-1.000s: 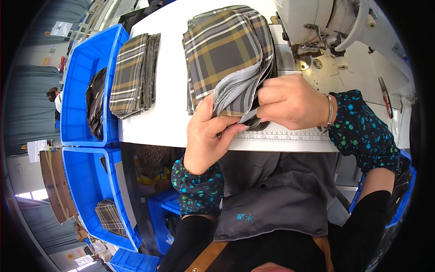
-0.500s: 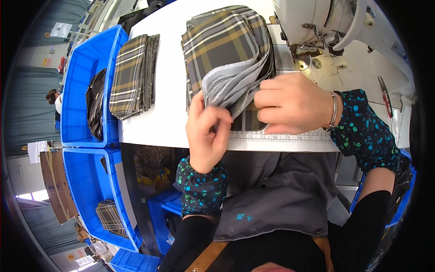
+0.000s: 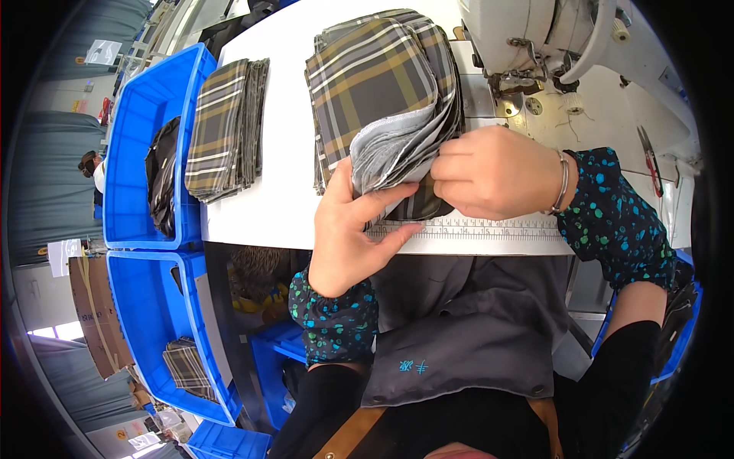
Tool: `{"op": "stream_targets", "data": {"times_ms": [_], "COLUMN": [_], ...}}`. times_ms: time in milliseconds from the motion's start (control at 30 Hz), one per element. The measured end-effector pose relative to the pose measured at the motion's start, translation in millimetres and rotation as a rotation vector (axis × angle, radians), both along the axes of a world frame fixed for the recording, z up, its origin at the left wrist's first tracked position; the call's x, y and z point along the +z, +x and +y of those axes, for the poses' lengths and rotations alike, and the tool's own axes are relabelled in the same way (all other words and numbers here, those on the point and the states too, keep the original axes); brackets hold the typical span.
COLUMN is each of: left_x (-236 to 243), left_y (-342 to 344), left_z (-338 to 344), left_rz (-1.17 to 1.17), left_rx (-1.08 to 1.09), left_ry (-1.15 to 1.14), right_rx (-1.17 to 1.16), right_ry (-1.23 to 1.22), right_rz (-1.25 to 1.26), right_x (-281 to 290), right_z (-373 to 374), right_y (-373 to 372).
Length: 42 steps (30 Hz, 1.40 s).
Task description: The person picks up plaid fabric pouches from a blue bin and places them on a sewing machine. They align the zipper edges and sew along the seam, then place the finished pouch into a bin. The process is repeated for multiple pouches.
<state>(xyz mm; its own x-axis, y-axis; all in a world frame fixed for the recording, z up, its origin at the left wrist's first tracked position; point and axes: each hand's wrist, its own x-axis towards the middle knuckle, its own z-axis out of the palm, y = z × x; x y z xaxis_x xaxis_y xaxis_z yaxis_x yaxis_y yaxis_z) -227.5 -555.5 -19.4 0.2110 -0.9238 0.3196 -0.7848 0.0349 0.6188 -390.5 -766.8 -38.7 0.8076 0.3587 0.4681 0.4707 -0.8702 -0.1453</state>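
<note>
The plaid fabric stack (image 3: 368, 88) sits by the tabletop's (image 3: 287, 168) near edge, its closest corner curled up, grey undersides showing. It looks soft, light and floppy, best pinched at that corner. The left hand (image 3: 348, 229) braces the curl, thumb spread; the right hand (image 3: 497, 174) bunches its fingers alongside, gripping or not, I can't tell.

Bright, fairly even light whitens the tabletop (image 3: 287, 153), while fisheye distortion bends straight edges toward a black rim.

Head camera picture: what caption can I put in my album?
Left hand and right hand at the curled-back corner of a plaid fabric stack, beside a sewing machine.
</note>
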Motion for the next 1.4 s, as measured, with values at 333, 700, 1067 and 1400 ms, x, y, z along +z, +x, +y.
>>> {"op": "stream_targets", "data": {"times_ms": [333,700,1067,1400], "left_x": [-9.2,-9.5,-7.7,-6.2], "left_y": [0.4,-0.5,-5.3,-8.6], "left_z": [1.0,-1.0,-1.6,-2.5], "left_rz": [-0.002,-0.018,0.022,0.039], "left_rx": [0.048,0.041,0.109,0.168], "left_ry": [-0.036,-0.085,-0.063,-0.103], "right_rx": [0.015,0.0,0.029,0.097], "right_ry": [0.349,0.366,0.399,-0.03], "right_rz": [0.014,0.033,0.041,-0.123], "right_x": [-6.1,-7.5,-2.0,4.9], "right_z": [-5.0,-5.9,-8.1,0.4], "right_y": [5.8,7.2,5.4,1.8]}}
